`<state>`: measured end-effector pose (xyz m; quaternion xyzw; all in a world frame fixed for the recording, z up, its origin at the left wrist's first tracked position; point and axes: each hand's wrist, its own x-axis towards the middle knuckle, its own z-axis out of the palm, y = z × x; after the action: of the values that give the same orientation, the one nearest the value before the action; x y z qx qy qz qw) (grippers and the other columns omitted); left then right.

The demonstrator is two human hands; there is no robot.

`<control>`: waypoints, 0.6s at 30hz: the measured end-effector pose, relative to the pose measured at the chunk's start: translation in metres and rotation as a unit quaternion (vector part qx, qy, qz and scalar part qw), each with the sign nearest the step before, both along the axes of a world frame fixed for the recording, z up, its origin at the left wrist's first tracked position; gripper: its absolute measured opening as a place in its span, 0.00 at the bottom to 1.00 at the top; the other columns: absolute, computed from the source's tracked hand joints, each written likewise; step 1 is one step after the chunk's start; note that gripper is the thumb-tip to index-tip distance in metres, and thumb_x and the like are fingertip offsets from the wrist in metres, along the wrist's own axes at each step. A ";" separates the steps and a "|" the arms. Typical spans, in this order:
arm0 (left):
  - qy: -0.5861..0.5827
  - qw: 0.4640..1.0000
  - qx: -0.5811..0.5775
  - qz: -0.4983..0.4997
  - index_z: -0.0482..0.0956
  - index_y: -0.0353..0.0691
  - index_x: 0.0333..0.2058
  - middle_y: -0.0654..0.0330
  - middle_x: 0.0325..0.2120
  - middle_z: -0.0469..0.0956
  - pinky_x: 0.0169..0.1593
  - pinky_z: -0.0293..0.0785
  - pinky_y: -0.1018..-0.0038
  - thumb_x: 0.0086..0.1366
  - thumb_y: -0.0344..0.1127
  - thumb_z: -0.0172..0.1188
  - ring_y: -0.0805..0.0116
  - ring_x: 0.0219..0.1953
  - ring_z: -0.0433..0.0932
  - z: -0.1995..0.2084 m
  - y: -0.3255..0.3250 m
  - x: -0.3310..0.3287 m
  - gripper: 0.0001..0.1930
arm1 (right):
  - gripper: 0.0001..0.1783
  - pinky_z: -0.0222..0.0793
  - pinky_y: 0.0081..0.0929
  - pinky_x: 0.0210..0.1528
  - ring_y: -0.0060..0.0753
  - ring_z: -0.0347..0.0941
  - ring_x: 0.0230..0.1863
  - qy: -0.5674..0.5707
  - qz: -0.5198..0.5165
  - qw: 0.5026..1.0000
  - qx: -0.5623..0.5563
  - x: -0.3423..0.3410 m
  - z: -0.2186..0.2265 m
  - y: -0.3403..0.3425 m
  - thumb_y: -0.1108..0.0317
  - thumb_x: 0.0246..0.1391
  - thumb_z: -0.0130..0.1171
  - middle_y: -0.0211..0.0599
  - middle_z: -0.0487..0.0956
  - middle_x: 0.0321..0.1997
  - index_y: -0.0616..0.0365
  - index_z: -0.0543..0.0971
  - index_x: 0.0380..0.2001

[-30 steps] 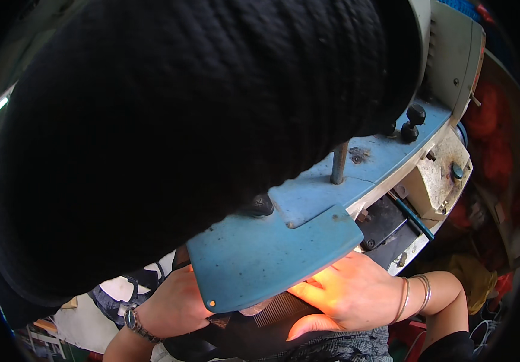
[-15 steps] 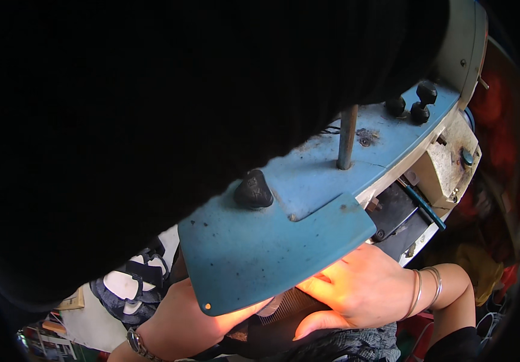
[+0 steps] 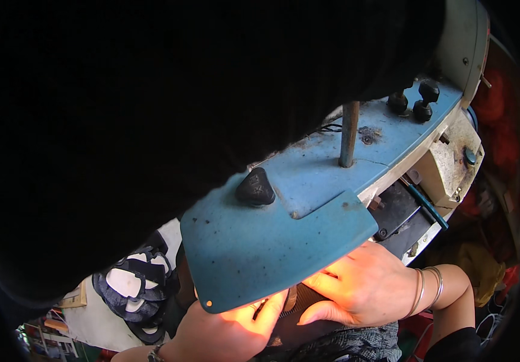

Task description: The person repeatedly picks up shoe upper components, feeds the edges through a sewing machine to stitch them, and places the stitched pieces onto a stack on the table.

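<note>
Cluttered workspace around a blue-covered machine, viewed from above. At the lower left we find a wooden box-like frame (image 3: 76, 297), whose contents we cannot make out, and beside it a bundle of black and white pieces (image 3: 126, 282) on a pale surface (image 3: 94, 323). Yellow material (image 3: 482, 271), crumpled like a bag, lies at the far right, near pale cables (image 3: 490, 323); behind it we see blurred red material (image 3: 496, 123). A large, dark, out-of-focus shape (image 3: 151, 120) hides the upper left.

Along the machine we note a blue cover (image 3: 278, 253) bearing a black knob (image 3: 256, 188), then an upright metal rod (image 3: 348, 136) and, near the far end, a pair of black knobs (image 3: 424, 101). Its pale side edge runs diagonally toward the upper right, past a teal bar (image 3: 427, 207).

Below the cover's near edge, in a narrow, brightly lit space, lies a dark brown ribbed piece (image 3: 306, 301), between the two hands and above a patterned grey cloth (image 3: 356, 347). We see the left hand (image 3: 224, 332) with fingers curled close beside the piece; its grip we cannot tell. The right hand (image 3: 362, 286) rests over the piece, thumb apart from the fingers, whose tips are partly hidden; whether it grasps we cannot tell.
</note>
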<state>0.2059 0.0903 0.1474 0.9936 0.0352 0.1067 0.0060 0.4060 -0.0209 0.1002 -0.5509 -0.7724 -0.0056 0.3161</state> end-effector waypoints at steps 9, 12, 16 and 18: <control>-0.039 0.994 0.030 0.096 0.81 0.35 0.41 0.55 0.33 0.82 0.40 0.77 0.68 0.57 0.27 0.57 0.58 0.34 0.81 -0.011 -0.020 0.007 0.12 | 0.25 0.68 0.29 0.40 0.37 0.72 0.34 -0.006 -0.017 1.000 -0.001 -0.002 0.004 -0.005 0.46 0.58 0.59 0.38 0.75 0.37 0.60 0.79 0.40; -0.060 0.992 0.029 0.110 0.81 0.35 0.39 0.56 0.33 0.81 0.42 0.76 0.65 0.58 0.25 0.56 0.57 0.35 0.80 -0.015 -0.022 0.011 0.10 | 0.25 0.69 0.30 0.42 0.38 0.73 0.38 0.001 -0.019 1.000 0.005 -0.001 0.003 -0.004 0.46 0.58 0.59 0.40 0.75 0.40 0.61 0.79 0.42; -0.071 0.987 0.004 0.145 0.81 0.37 0.40 0.56 0.36 0.81 0.51 0.67 0.59 0.59 0.28 0.56 0.57 0.41 0.78 -0.011 -0.026 0.011 0.11 | 0.25 0.69 0.31 0.45 0.39 0.73 0.41 -0.004 -0.025 1.000 -0.008 -0.003 0.004 -0.007 0.47 0.58 0.60 0.40 0.75 0.41 0.61 0.79 0.44; -0.061 0.987 -0.008 0.150 0.80 0.37 0.42 0.56 0.38 0.80 0.55 0.63 0.57 0.59 0.28 0.56 0.57 0.44 0.76 -0.013 -0.028 0.009 0.12 | 0.25 0.69 0.32 0.45 0.39 0.73 0.41 -0.004 -0.029 1.000 -0.005 -0.004 0.005 -0.008 0.48 0.57 0.60 0.39 0.75 0.41 0.60 0.79 0.44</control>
<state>0.2150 0.0626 0.1340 0.9687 0.1839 0.1666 0.0005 0.4023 -0.0287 0.1047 -0.5746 -0.7576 -0.0129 0.3094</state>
